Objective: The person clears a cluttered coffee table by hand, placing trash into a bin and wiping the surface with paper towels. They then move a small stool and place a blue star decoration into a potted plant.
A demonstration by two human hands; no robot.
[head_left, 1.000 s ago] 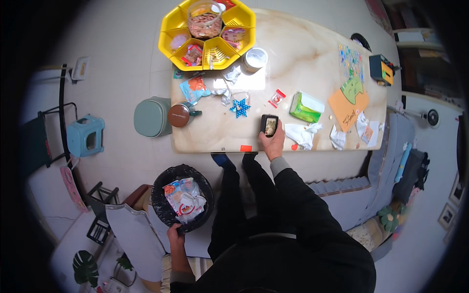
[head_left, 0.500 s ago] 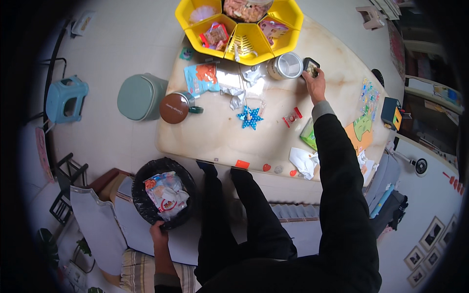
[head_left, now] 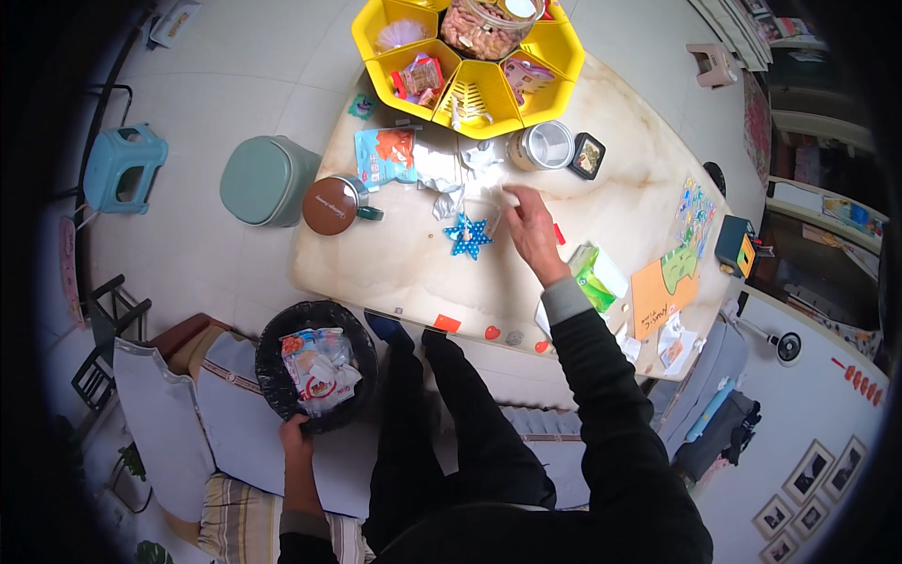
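Observation:
My left hand [head_left: 295, 438] grips the near rim of a trash can [head_left: 367, 390] lined with a black bag. Crumpled packaging [head_left: 324, 371] lies inside it. My right hand [head_left: 534, 233] hovers over the table, fingers partly bent and thumb apart, with nothing clearly held. Just left of it are a blue dotted star-shaped piece [head_left: 460, 246] and crumpled white paper [head_left: 443, 195]; more white paper [head_left: 481, 160] lies beyond. Past the hand stand a clear jar [head_left: 545, 147] and a small black box [head_left: 588, 156] with pale contents. A small red wrapper [head_left: 559, 233] is partly hidden behind the hand.
A yellow sectioned snack tray [head_left: 503, 111] stands at the table's far side. At left are a lidded brown mug [head_left: 329, 207] and a blue snack pouch [head_left: 381, 162]. A green tissue pack [head_left: 595, 279] lies right of my forearm. A green bin [head_left: 268, 183] stands left of the table.
My right hand has left the black box and moved left and nearer, over the area beside the star. The box stays by the jar. My left hand keeps its grip on the trash can.

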